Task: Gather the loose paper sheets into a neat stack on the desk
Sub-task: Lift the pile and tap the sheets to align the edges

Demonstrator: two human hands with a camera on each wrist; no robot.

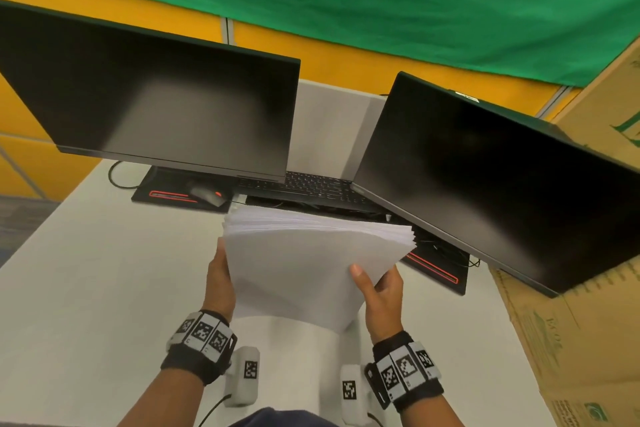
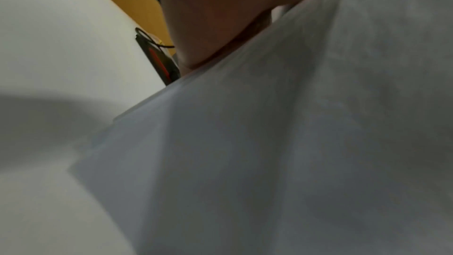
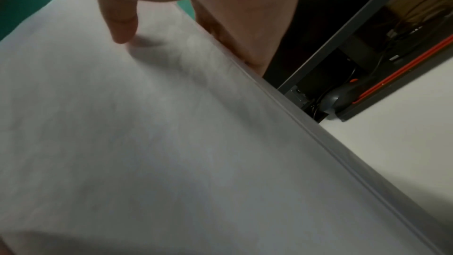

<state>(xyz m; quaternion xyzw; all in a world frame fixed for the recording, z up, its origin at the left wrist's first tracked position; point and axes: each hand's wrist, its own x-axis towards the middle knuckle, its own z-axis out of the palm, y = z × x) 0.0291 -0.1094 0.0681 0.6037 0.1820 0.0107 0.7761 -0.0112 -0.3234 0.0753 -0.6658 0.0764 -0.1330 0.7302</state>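
A thick stack of white paper sheets (image 1: 304,263) stands nearly upright above the white desk (image 1: 104,270), its top edges fanned slightly. My left hand (image 1: 219,279) grips the stack's left edge, fingers hidden behind the paper. My right hand (image 1: 379,282) holds the right edge, thumb on the front face. In the left wrist view the paper (image 2: 269,143) fills most of the frame under my left hand (image 2: 210,18). The right wrist view shows the sheets (image 3: 147,133) with my right hand (image 3: 157,7) pinching them, thumb on the near face.
Two dark monitors (image 1: 166,104) (image 1: 485,191) stand behind the stack, with a black keyboard (image 1: 311,185) between them. A mouse (image 1: 207,196) lies on a black pad with red trim. Cardboard boxes (image 1: 571,340) crowd the right side. A yellow partition and green cloth back the desk.
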